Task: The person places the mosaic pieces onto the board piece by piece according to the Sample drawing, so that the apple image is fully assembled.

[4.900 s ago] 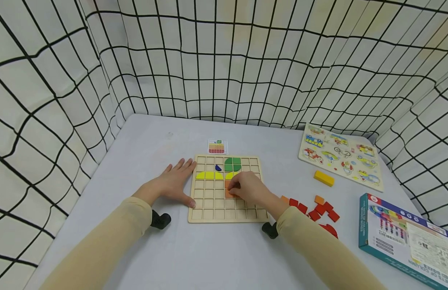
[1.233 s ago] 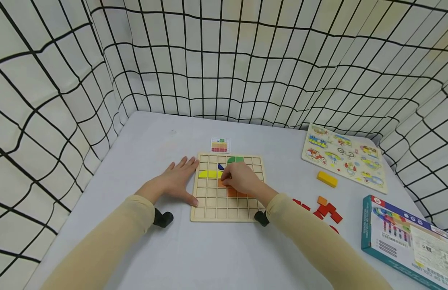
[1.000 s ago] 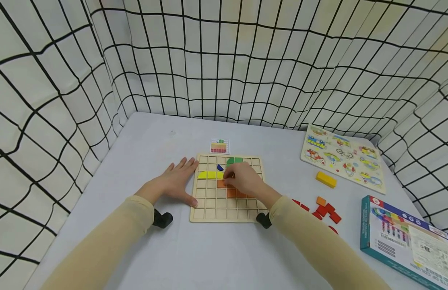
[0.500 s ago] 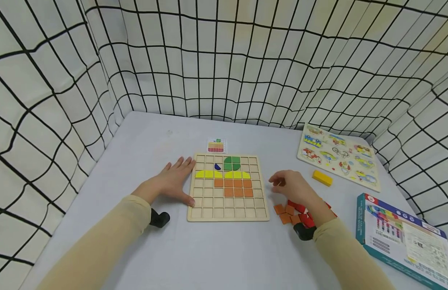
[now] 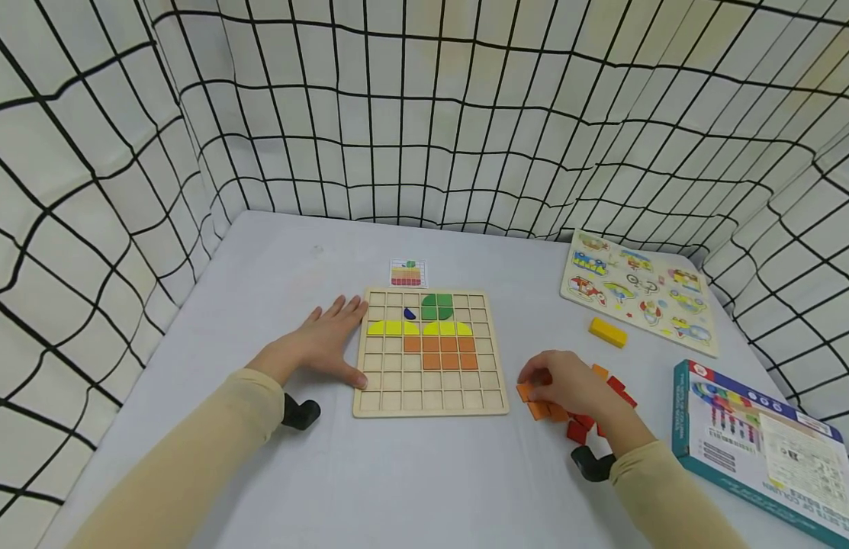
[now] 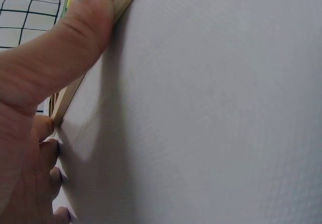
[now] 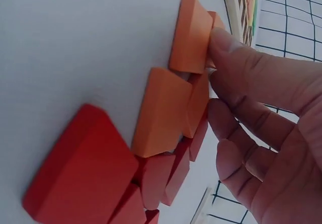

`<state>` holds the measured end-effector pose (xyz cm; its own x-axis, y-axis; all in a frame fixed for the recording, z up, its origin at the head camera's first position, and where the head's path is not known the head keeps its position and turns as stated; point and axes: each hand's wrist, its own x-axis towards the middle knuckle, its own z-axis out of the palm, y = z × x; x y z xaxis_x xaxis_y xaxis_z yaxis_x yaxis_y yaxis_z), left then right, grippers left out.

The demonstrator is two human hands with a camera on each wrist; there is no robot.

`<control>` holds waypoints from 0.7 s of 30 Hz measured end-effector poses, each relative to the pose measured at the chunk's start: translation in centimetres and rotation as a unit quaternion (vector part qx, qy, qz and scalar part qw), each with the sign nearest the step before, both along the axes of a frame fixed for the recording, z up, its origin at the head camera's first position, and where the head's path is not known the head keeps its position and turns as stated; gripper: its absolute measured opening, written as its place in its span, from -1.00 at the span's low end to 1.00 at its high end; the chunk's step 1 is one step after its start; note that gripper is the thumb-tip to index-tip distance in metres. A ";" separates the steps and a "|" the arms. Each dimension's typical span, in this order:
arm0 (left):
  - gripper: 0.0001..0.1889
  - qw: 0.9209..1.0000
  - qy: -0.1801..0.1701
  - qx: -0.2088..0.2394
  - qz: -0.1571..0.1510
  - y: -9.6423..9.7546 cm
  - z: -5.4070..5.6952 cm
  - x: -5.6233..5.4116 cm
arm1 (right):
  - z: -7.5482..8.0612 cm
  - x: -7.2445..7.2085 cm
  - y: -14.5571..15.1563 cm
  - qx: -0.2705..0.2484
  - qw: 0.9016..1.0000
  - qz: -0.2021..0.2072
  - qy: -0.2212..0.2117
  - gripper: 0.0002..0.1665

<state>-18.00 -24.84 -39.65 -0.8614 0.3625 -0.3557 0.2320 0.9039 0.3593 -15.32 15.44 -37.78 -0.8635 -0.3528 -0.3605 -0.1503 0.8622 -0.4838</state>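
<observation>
My left hand (image 5: 317,345) is spread flat at the left side of a wooden grid board (image 5: 390,396). In the left wrist view its thumb (image 6: 75,38) presses on the board's edge. On the board lie green pieces (image 5: 437,306), a small blue piece (image 5: 410,313), yellow pieces (image 5: 394,328) and several orange square tiles (image 5: 441,352). Right of the board, my right hand (image 5: 568,381) is over a pile of loose tiles. Its thumb and index finger pinch an orange tile (image 7: 216,20), partly hidden behind another orange tile (image 7: 191,38).
Red tiles (image 7: 80,168) lie by the right hand. A picture card (image 5: 407,273) sits behind the board. Farther right are a yellow block (image 5: 608,332), a picture puzzle board (image 5: 637,293) and a teal-edged box (image 5: 760,450). Black netting (image 5: 397,122) surrounds the table.
My right hand has left the board, where two rows of orange tiles now show, and moved right and down to the loose tiles. The left hand stays at the board's edge.
</observation>
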 end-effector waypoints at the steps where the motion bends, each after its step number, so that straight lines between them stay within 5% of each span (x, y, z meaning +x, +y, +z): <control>1: 0.43 1.000 0.000 0.000 0.000 0.0 0.0 0.0 | -0.1 0.0 0.0 -0.001 1.000 -0.003 0.001 -0.77; 21: 0.43 1.000 -0.001 -0.003 -0.001 0.0 0.1 0.1 | 0.5 -1.2 -1.3 -0.052 0.998 -0.018 0.032 -0.88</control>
<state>-17.93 -24.82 -39.59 -0.8597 0.3620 -0.3602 0.2333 0.9059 0.3536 -16.47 14.17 -37.27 -0.8961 -0.3541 -0.2675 -0.1538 0.8132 -0.5613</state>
